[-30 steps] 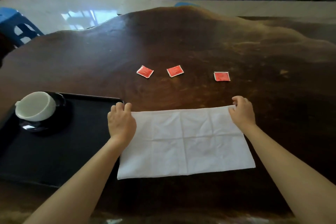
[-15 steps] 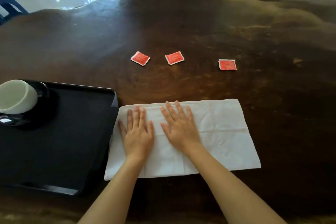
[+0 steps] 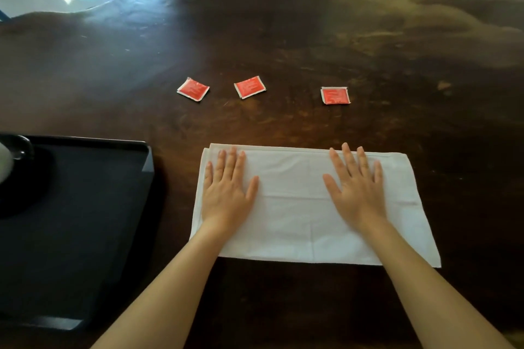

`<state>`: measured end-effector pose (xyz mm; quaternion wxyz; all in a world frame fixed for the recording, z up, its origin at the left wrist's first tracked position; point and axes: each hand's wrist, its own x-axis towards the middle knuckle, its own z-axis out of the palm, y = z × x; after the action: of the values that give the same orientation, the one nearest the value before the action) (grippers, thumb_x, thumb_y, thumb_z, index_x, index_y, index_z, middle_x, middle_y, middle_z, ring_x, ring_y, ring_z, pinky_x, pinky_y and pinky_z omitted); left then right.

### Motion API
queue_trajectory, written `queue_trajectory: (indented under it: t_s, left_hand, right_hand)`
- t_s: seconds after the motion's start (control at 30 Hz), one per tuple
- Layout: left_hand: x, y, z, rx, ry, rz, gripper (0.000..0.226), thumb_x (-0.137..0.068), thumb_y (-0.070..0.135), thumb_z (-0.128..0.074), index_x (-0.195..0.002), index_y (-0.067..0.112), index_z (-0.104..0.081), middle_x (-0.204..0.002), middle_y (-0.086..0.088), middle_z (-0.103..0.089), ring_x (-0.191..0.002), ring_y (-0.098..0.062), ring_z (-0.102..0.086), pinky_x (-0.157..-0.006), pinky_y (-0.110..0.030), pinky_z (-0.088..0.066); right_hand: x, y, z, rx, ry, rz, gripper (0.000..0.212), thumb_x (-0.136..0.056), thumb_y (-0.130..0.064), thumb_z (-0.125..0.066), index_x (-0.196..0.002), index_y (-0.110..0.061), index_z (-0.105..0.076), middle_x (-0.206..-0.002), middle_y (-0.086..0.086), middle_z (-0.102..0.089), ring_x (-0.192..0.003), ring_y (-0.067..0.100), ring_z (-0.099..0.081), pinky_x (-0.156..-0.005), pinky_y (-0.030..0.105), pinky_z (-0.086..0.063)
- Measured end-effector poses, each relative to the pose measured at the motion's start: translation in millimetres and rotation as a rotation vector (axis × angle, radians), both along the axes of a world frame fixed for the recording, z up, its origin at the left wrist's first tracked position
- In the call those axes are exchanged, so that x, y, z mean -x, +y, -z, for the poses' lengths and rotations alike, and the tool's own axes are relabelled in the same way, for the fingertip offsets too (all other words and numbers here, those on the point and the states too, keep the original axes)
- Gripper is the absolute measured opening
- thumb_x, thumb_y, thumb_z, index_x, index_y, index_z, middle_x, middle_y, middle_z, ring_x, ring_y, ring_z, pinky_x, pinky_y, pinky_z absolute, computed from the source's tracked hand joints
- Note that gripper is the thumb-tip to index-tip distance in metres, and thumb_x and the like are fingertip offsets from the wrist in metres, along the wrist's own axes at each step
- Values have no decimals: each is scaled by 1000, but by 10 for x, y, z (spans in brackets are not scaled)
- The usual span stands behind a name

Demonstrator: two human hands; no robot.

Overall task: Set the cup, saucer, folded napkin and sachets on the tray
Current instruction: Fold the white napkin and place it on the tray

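- Table (image 3: 283, 37): dark wood, fills the view; everything else sits on it or on the tray
- Tray (image 3: 85, 235): black, raised rim, off to the left of the left hand and near it, not touching the napkin; a strip of bare wood lies between them. Most of its floor is open
- Napkin (image 3: 295, 201): white cloth, already folded at least once (doubled edge shows along the far side), lying flat directly under both palms. Long axis runs left to right, across the body; short axis runs away from the person. This is what the next fold likely turns on: judged, bringing one short end over to the other
- Left hand (image 3: 226, 193): palm down, fingers spread, pressed flat on the napkin's left end; holds nothing. Nearer hand to the tray, so the likelier one to carry the napkin over
- Right hand (image 3: 357, 190): palm down, fingers spread, flat on the right half of the napkin; a stretch of cloth lies beyond it to the right. Nothing pinched
- Cup (image 3: 4, 161) on a dark saucer (image 3: 19, 147): far-left corner of the tray, cut by the frame edge
- Sachets: three red ones, left (image 3: 193, 89), middle (image 3: 249, 87), right (image 3: 335, 95), in a loose row beyond the fingertips, well apart from the napkin, still on the wood
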<state>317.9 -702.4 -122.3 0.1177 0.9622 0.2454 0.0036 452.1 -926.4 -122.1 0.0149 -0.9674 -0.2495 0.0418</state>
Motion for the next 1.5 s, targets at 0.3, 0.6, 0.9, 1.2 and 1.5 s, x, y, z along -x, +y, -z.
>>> queue_trajectory:
  t_s: [0.3,0.6,0.9,1.2,1.5]
  left_hand:
    - [93,-24,-202,109,-241,-278,53,-87,29,-54,-135,15,-37,-147,-10,-33,-133,-28,-29,-108,-43,-26]
    - [961,-276,-321,324,-247,-573,26,-81,29,-66,-102,20,-54,-89,6,-55,-81,-10,-54,-70,-28,-50]
    - [1205,-248,-473,631,-479,-645,18,-84,17,-64,-94,31,-57,-81,12,-59,-79,4,-56,-62,-12,-39]
    - [1439,-282,-386,809,-554,-581,12,-90,15,-55,-93,27,-53,-89,5,-57,-84,-9,-57,-69,-18,-44]
    - [1428,-233,-420,716,-518,-790,22,-84,10,-62,-82,30,-55,-85,7,-59,-80,-8,-57,-61,-18,-41]
  right_hand:
    - [-142,-15,17,-25,-18,22,68,-85,-61,-1,-147,-34,-4,-158,-1,-3,-145,23,4,-115,50,2]
    - [81,117,-77,-108,11,12,57,-96,-42,-22,-147,-18,-15,-157,5,-11,-145,21,-2,-114,50,3]
    - [592,373,-105,-205,129,-91,58,-95,-45,-24,-148,-23,-15,-158,0,-8,-145,17,2,-114,46,7]
    - [718,325,-63,-134,104,-149,62,-94,-48,-24,-148,-23,-4,-158,-1,-2,-144,14,7,-113,44,9]
    - [727,344,-74,-129,123,-114,62,-94,-51,-20,-148,-27,-1,-158,-2,0,-144,14,8,-115,45,7]
